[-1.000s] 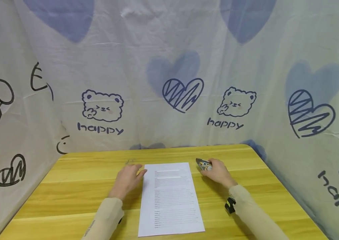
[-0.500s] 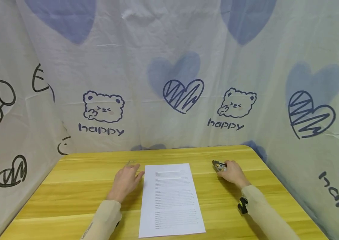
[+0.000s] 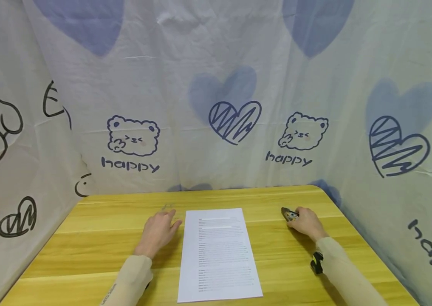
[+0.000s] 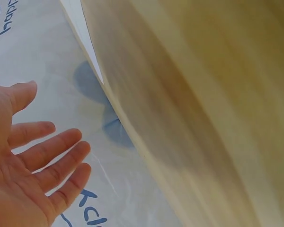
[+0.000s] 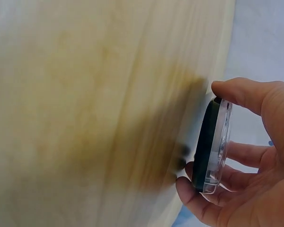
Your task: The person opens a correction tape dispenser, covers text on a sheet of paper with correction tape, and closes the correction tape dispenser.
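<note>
My right hand [image 3: 308, 223] grips a small correction tape [image 3: 289, 214] above the right part of the table. In the right wrist view the correction tape [image 5: 210, 146] shows a dark side and a clear plastic side, pinched between thumb and fingers at its edges. A shadow falls on the wood beside it. My left hand [image 3: 157, 233] is just left of a printed sheet of paper [image 3: 219, 248], holding nothing. Seen from the left wrist, the left hand [image 4: 42, 165] has its fingers spread and relaxed. The paper lies upright to me, with many lines of print.
The yellow wood-grain table [image 3: 97, 238] has a rounded far right corner. Around it hangs a white curtain [image 3: 185, 161] printed with bears, hearts and the word "happy". Faint grey marks [image 3: 168, 207] are on the wood beyond my left hand.
My right hand has moved away from the paper to the right, carrying the correction tape. My left hand has drawn slightly left of the paper's edge. The paper stays in place.
</note>
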{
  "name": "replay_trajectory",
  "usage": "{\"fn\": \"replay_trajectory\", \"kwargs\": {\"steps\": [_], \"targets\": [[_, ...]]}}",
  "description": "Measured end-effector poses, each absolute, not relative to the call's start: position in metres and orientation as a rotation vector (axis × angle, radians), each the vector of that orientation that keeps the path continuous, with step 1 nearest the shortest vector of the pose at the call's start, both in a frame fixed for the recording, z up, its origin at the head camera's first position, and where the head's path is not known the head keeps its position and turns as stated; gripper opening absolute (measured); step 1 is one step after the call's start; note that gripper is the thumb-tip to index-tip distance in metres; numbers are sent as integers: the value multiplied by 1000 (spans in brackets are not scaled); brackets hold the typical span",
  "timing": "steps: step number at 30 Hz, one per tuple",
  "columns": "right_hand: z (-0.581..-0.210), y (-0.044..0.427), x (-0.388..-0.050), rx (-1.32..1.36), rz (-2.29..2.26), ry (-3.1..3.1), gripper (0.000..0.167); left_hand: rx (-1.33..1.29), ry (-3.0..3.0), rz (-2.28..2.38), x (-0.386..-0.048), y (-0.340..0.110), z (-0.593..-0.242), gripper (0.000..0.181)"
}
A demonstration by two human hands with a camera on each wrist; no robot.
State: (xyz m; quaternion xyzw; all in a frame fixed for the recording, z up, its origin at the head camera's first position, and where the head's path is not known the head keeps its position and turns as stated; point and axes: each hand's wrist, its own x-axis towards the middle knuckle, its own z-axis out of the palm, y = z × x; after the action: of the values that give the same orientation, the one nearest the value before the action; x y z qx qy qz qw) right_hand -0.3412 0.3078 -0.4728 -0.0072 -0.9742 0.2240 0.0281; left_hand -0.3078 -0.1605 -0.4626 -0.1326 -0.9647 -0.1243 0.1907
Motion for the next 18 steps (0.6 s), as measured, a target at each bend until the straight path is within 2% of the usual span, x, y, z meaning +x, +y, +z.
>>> {"fn": "replay_trajectory", "kwargs": {"steps": [18], "targets": [[-472, 308, -341, -94, 502, -3104, 61, -340, -2805, -374, -307, -160, -461, 52]]}}
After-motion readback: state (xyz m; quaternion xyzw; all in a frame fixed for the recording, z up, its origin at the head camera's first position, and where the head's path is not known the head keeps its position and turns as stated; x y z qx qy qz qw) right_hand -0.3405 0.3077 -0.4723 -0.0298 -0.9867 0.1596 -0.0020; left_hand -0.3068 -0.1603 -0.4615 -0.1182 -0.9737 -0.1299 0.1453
